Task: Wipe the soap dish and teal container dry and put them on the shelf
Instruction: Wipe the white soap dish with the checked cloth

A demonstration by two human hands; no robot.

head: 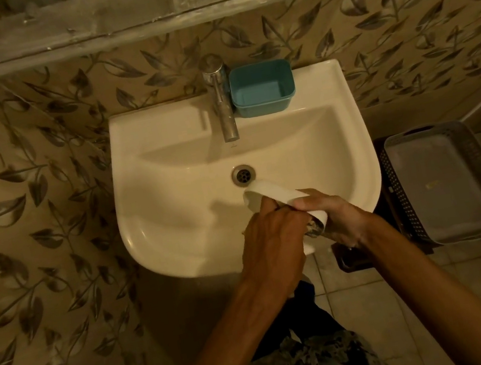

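The soap dish (276, 192) is over the sink (165, 163), right hand (330, 208) with fingers clamped on its rim, left hand (269, 235) with fingers curled inside it, their grip unclear.

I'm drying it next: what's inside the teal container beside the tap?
Inside the teal container only its bare teal floor shows; no object lies there. Its near wall covers the front strip of the floor, and water drops cannot be made out.

Glossy white ceramic sink (158, 126); shiny metal tap (222, 101); smooth matt plastic teal container (261, 87)
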